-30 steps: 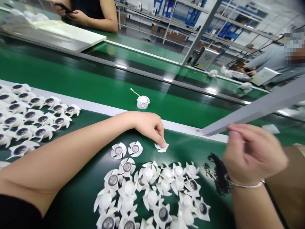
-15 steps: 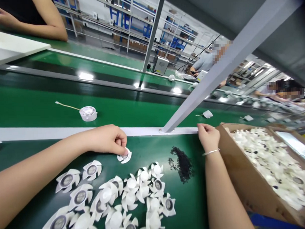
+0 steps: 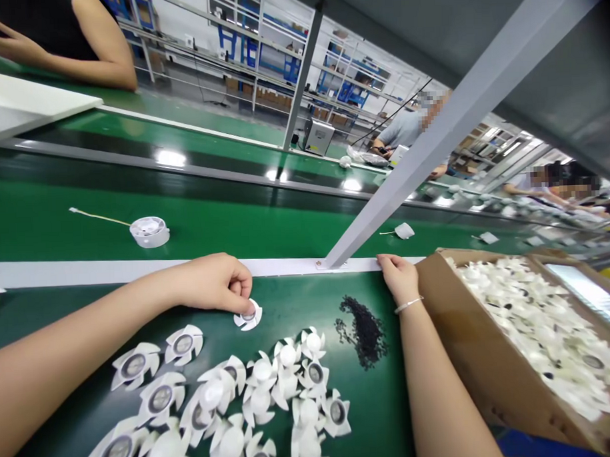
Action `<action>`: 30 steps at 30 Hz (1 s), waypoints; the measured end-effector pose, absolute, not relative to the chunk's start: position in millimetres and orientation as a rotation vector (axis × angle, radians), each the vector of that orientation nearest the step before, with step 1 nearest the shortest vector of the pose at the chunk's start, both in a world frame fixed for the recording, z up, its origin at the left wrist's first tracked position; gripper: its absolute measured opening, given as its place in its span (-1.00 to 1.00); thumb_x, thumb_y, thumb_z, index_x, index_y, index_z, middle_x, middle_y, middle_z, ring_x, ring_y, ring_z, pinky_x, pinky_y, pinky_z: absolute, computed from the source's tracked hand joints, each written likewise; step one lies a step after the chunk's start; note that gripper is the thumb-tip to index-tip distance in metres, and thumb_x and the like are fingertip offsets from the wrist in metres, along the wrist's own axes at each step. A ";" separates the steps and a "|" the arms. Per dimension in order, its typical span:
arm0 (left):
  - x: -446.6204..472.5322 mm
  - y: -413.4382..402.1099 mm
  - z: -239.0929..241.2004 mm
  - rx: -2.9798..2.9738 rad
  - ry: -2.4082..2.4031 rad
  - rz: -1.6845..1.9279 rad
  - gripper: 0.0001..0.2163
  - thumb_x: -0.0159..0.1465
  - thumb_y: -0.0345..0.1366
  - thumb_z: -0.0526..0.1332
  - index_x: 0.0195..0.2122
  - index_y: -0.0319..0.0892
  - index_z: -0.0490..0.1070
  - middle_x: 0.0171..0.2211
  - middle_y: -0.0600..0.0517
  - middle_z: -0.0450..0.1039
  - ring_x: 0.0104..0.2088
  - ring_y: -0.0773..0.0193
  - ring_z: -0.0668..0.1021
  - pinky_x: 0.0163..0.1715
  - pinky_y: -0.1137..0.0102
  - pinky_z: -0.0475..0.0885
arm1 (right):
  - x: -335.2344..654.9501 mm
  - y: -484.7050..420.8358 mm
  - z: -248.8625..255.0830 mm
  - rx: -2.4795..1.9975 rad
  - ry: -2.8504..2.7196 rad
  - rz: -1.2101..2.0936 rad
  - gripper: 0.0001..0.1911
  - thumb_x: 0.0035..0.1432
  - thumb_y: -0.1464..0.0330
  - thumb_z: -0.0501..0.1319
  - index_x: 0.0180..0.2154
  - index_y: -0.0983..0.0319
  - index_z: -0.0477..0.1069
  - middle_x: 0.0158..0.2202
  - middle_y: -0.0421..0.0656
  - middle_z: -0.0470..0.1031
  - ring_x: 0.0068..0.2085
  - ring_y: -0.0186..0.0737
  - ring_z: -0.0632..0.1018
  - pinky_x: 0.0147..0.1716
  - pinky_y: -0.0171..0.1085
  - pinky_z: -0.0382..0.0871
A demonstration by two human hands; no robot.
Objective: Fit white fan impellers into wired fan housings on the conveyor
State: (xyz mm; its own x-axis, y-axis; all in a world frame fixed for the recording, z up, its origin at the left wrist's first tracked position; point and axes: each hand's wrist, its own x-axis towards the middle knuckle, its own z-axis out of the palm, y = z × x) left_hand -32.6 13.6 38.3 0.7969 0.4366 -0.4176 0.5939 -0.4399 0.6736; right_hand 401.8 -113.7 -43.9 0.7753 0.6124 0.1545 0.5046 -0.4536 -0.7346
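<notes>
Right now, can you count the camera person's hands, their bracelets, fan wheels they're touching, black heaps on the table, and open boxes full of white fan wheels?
Hands: 2 (left hand, right hand)
Bracelet: 1
Touched fan wheel: 1
Black heap: 1
Cardboard box: 1
Total: 6

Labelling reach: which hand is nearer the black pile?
Right. The right hand is just beyond the black pile, to its right; the left hand is farther off, to its left.
</notes>
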 end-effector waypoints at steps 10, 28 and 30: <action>-34.9 16.7 33.3 2.098 0.729 -0.199 -0.66 0.05 0.06 0.36 -0.43 -0.13 0.48 -0.50 0.13 0.49 -0.52 0.40 0.39 -0.56 0.52 0.20 | 412.2 -105.6 -52.3 -2.173 -0.869 0.074 -0.68 0.30 0.18 0.23 -0.08 0.30 0.45 -0.15 -0.14 0.52 -0.20 -0.23 0.56 -0.20 -0.17 0.51; -35.6 18.9 33.6 2.011 0.699 -0.209 -0.61 0.09 0.12 0.34 -0.39 -0.14 0.48 -0.49 0.10 0.52 -0.51 0.38 0.41 -0.54 0.52 0.22 | 463.6 -21.7 -39.4 -2.258 -0.532 -0.423 -0.12 0.09 0.16 0.35 0.30 0.40 0.07 0.24 0.27 0.18 0.18 0.26 0.34 0.13 0.25 0.23; -35.6 19.3 33.4 2.010 0.698 -0.207 -0.60 0.08 0.13 0.35 -0.39 -0.14 0.48 -0.49 0.10 0.52 -0.51 0.38 0.41 -0.54 0.52 0.22 | 475.0 -16.5 -41.2 -2.280 -0.519 -0.349 -0.35 0.22 0.13 0.27 0.23 0.27 0.21 0.16 0.08 0.33 0.08 0.05 0.45 0.05 0.12 0.38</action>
State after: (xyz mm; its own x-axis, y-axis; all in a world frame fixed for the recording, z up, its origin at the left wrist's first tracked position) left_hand -35.6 19.3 33.4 0.8216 0.3905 -0.4154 0.5537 -0.3731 0.7445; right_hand 475.0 -16.5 -41.2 0.8800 0.2594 0.3979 0.4664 -0.6302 -0.6207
